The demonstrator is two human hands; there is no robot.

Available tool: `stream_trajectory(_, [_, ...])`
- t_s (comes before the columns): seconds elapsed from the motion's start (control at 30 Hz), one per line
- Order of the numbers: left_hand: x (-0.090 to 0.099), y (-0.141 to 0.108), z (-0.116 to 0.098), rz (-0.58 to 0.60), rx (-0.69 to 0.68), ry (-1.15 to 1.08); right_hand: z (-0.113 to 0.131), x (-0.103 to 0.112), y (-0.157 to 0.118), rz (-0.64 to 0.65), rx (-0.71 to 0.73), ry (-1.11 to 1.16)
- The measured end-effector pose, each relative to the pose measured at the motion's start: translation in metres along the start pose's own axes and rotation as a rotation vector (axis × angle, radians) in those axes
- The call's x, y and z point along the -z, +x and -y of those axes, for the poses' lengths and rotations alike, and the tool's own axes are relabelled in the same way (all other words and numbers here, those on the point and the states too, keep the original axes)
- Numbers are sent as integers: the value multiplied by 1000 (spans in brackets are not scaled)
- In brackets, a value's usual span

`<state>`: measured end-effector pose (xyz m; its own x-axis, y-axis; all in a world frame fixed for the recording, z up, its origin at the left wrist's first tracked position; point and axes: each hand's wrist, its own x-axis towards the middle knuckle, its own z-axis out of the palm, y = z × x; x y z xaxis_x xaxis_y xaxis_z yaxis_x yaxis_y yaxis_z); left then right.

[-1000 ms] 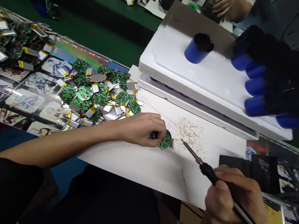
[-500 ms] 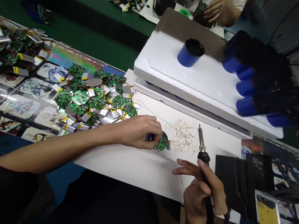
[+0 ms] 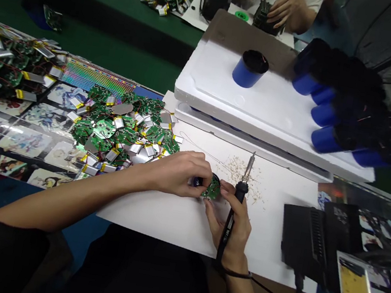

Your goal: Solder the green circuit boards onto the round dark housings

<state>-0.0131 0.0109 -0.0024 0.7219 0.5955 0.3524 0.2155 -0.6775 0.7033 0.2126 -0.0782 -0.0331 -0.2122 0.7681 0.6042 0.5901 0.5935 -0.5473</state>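
My left hand (image 3: 186, 172) is closed at the left side of a small green circuit board (image 3: 213, 188). A dark blue and black round part (image 3: 197, 181) shows between its fingers, mostly hidden by them. In my right hand (image 3: 236, 231) is a black soldering iron (image 3: 241, 191), its metal tip pointing up and away from the board. The thumb and a finger of that hand reach to the board's right edge. Under the work lies a white sheet (image 3: 169, 214), with a thin wire and scattered pale crumbs (image 3: 239, 166) beyond the board.
A heap of circuit boards with silver batteries (image 3: 123, 129) lies left, another (image 3: 11, 60) farther left. Behind stands a white foam box (image 3: 261, 112) bearing blue cups (image 3: 247, 70). A black box (image 3: 300, 239) is on the right. Across the bench, a person's hands (image 3: 283, 11) work.
My right hand has moved left with the soldering iron, from right of the sheet to the circuit board's edge. The iron stands more upright. My left hand has stayed about where it was.
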Motion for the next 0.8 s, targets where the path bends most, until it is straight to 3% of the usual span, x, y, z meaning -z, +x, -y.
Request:
stream_trajectory(0.3, [-9,1,-3,-54,-19,60,-11,12,7,45,-14,50])
stream_trajectory(0.5, [-9,1,-3,-38,-24,63,2,-1,10,-84,-33,39])
stream_trajectory(0.8, [-4,1,0,-9,51,-30,3,-10,8,-89,12,-101])
